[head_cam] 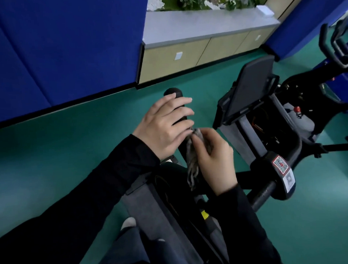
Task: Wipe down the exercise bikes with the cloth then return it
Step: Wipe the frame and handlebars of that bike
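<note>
I judge I'm wiping the handlebar (pixel 173 93): my right hand (pixel 215 162) grips the bunched cloth (pixel 192 168) against it, just below my left hand (pixel 164 124), resting flat-fingered on it. Next, slide the cloth along.

The person wears a dark top with 2 long sleeves. The long black fabric left sleeve (pixel 92 195) fills the lower left of the frame and ends at the wrist of the bare left hand (pixel 165 126). The matching black right sleeve (pixel 242 218), at bottom centre, ends at the bare right hand (pixel 216 160). Dark blue-grey trouser fabric (pixel 132 249) shows at the bottom edge.
</note>
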The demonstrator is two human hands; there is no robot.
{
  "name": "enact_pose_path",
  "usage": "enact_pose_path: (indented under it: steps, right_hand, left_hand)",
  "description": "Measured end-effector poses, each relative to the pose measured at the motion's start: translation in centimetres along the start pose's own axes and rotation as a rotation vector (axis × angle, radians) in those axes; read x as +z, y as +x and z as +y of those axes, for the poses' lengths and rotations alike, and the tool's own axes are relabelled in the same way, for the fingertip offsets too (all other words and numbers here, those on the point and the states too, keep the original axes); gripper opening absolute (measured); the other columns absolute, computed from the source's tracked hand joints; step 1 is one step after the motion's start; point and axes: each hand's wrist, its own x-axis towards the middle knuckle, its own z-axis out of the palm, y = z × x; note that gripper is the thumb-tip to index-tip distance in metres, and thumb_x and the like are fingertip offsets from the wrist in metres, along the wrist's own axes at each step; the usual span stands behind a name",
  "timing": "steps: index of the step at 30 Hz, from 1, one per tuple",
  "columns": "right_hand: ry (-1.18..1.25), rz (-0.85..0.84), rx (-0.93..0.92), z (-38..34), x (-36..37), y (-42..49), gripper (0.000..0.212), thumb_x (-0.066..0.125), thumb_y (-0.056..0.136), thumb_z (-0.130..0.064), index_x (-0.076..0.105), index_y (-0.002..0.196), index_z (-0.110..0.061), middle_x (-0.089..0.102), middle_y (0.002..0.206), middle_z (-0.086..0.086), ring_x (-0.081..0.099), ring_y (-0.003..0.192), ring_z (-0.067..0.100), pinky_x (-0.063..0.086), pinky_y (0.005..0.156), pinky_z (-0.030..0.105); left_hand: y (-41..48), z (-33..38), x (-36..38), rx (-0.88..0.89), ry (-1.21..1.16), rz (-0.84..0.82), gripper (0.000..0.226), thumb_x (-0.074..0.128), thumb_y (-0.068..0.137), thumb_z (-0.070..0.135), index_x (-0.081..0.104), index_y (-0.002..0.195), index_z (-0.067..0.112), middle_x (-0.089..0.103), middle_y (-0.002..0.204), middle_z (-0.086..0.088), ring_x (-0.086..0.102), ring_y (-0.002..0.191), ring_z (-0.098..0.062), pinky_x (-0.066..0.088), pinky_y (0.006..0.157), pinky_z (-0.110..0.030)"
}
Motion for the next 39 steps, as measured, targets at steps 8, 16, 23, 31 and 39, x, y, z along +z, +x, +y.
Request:
enact_pose_path:
  steps: [8,16,23,31,39]
  right_hand:
    - [0.084,-0.412,0.18,3.0,-1.8,1.8,0.025,0.051,0.098,-0.021,0.055,0.081,-0.004,0.05,0.071,0.004,0.046,0.073,0.016,0.036,0.072,0.032]
    - [0.127,-0.384,0.165,1.8,-1.5,2.4,0.013,0.053,0.096,-0.019,0.058,0.086,-0.012,0.054,0.07,-0.005,0.051,0.078,0.015,0.039,0.074,0.031]
    - [-0.074,-0.059,-0.077,1.6,-1.4,-2.6,0.023,0.062,0.089,-0.009,0.069,0.111,-0.005,0.065,0.095,0.016,0.061,0.09,0.032,0.042,0.082,0.026]
    - [-0.192,0.004,-0.255,2.4,-0.7,-5.5,0.032,0.062,0.088,-0.004,0.064,0.121,-0.002,0.061,0.103,0.019,0.056,0.091,0.038,0.049,0.078,0.046]
    - [-0.077,-0.095,0.051,2.1,-1.6,-3.3,0.02,0.052,0.097,-0.017,0.067,0.102,-0.005,0.067,0.089,0.011,0.061,0.088,0.028,0.045,0.078,0.035]
  left_hand:
    - [-0.2,-0.1,0.3,-0.018,-0.027,0.002,0.017,0.057,0.091,0.021,0.071,0.087,0.012,0.068,0.101,-0.003,0.047,0.121,-0.019,0.026,0.11,-0.037]
    - [-0.2,-0.2,0.5,-0.036,-0.018,0.008,0.013,0.06,0.089,0.018,0.07,0.086,0.011,0.067,0.1,-0.003,0.046,0.121,-0.019,0.023,0.112,-0.037]
    - [0.1,0.4,0.4,-0.072,-0.024,-0.003,0.013,0.06,0.088,0.017,0.07,0.084,0.01,0.067,0.096,-0.004,0.047,0.118,-0.02,0.021,0.113,-0.037]
    - [-0.2,0.6,0.1,-0.072,-0.004,-0.013,0.012,0.061,0.089,0.016,0.07,0.085,0.01,0.067,0.096,-0.005,0.047,0.118,-0.02,0.019,0.114,-0.037]
    - [-0.4,0.3,0.3,0.002,0.048,-0.003,0.018,0.055,0.093,0.019,0.07,0.09,0.009,0.067,0.1,-0.005,0.047,0.12,-0.022,0.018,0.115,-0.037]
